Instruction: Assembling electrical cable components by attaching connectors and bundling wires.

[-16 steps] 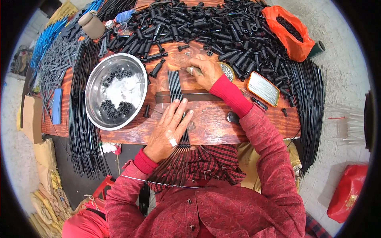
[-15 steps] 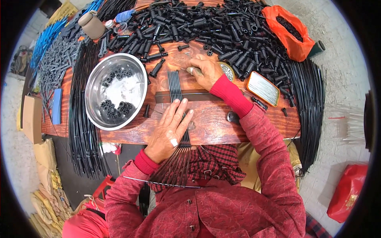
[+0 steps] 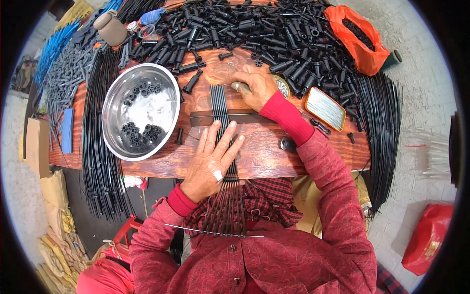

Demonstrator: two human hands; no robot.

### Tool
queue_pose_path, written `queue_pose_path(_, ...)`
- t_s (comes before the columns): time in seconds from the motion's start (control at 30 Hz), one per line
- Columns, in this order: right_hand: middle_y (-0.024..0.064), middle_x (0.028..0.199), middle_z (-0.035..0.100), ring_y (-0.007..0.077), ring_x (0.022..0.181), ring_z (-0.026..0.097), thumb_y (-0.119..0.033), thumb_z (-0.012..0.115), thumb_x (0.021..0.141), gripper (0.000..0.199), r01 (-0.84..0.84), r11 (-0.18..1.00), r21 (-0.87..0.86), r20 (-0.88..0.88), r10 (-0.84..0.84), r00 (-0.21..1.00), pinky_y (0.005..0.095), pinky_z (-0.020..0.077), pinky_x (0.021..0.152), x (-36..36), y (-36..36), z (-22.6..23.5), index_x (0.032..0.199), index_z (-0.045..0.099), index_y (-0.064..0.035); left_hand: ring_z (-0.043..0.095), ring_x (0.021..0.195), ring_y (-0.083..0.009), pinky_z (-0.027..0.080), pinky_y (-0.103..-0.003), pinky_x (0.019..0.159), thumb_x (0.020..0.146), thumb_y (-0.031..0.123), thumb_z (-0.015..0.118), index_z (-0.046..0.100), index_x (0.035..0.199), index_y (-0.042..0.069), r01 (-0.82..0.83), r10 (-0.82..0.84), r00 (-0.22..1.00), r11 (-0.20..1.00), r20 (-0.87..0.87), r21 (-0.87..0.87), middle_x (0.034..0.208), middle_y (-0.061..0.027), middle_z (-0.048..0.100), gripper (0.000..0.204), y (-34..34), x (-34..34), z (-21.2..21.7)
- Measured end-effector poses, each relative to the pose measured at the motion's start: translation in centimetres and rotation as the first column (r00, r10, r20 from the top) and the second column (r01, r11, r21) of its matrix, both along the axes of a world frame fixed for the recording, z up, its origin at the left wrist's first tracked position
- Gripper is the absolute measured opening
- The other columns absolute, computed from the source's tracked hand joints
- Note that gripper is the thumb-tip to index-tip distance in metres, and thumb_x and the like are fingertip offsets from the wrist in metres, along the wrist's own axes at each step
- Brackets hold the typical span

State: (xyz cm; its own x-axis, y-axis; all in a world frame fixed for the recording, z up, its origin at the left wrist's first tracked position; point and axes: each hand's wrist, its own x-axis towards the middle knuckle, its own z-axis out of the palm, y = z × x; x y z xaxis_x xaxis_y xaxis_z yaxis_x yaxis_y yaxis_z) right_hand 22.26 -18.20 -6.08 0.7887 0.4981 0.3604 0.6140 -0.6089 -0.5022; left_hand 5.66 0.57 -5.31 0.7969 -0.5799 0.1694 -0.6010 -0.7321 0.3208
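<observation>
A flat row of thin black rods that look like umbrella ribs [image 3: 219, 100] runs up the table from my lap. My left hand [image 3: 209, 166] lies over the row with its fingers stretched and a little apart, a white wrap on one finger. Beyond it, the rods cross a dark bar [image 3: 200, 119]. My right hand [image 3: 257, 90] is closed just right of their far ends. Something greyish shows at its fingers, too small to name. Nearer my body the rods fan out, their near ends strung along a thin metal wire [image 3: 205, 232].
A steel bowl [image 3: 105, 115] with small black ribbed parts stands left. Black plastic tubes [image 3: 245, 27] heap across the back. To the right are a tray of pins [image 3: 325, 110], a round tin [image 3: 286, 89] and an orange bag [image 3: 369, 56]. Bundles of black rods [image 3: 384, 132] hang over the table's sides.
The row of rods and its wire have shifted a little to the right, and my left hand has moved slightly with them. My right hand stays nearly in place, still closed.
</observation>
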Motion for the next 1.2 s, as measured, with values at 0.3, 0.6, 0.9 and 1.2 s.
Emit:
queue_pose_path(0.3,0.0117,0.085,0.057,0.0308,0.086,0.057,-0.008,0.064,0.086,0.014,-0.021,0.999,0.028,-0.036,0.022,0.999,0.0404,0.0454,0.077,-0.1,-0.2,-0.2,0.1,0.069,-0.0078,0.027,0.143,-0.0438,0.028,-0.055,0.114,0.081,0.025,0.066,0.044,0.145,0.007,0.016,-0.016,0.999,1.0,0.031,0.004,0.157,-0.0158,0.029,0.07,0.0,0.1,0.0)
queue_pose_path(0.6,0.0138,0.092,0.061,0.0341,0.091,0.06,-0.012,0.064,0.087,0.016,-0.002,1.0,0.026,-0.087,0.004,0.996,0.044,0.047,0.08,-0.2,0.0,-0.6,0.101,0.07,-0.0103,0.029,0.141,-0.0435,0.029,-0.053,0.114,0.081,0.023,0.066,0.046,0.144,0.007,-0.001,-0.002,1.0,0.995,-0.025,-0.096,0.157,-0.0158,0.03,0.068,-0.2,0.0,0.5)
queue_pose_path(0.9,0.0133,0.091,0.061,0.0341,0.091,0.06,-0.011,0.063,0.087,0.016,-0.011,0.999,0.051,-0.122,0.017,0.992,0.0435,0.0472,0.08,-0.2,-0.2,-0.8,0.101,0.07,-0.0101,0.029,0.142,-0.0436,0.03,-0.053,0.114,0.081,0.015,0.063,0.046,0.144,0.006,0.006,-0.007,1.0,0.996,-0.011,-0.089,0.157,-0.0163,0.03,0.065,-0.2,0.1,-0.1)
queue_pose_path(1.2,0.0141,0.09,0.062,0.0355,0.088,0.061,-0.013,0.063,0.087,0.015,0.0,0.998,0.055,-0.101,0.005,0.995,0.0451,0.0475,0.078,-0.3,0.0,-0.6,0.101,0.069,-0.0106,0.03,0.141,-0.0432,0.032,-0.051,0.114,0.081,0.007,0.058,0.046,0.143,0.007,0.0,0.0,1.0,0.997,0.001,-0.083,0.156,-0.0166,0.031,0.063,-0.2,0.0,-0.1)
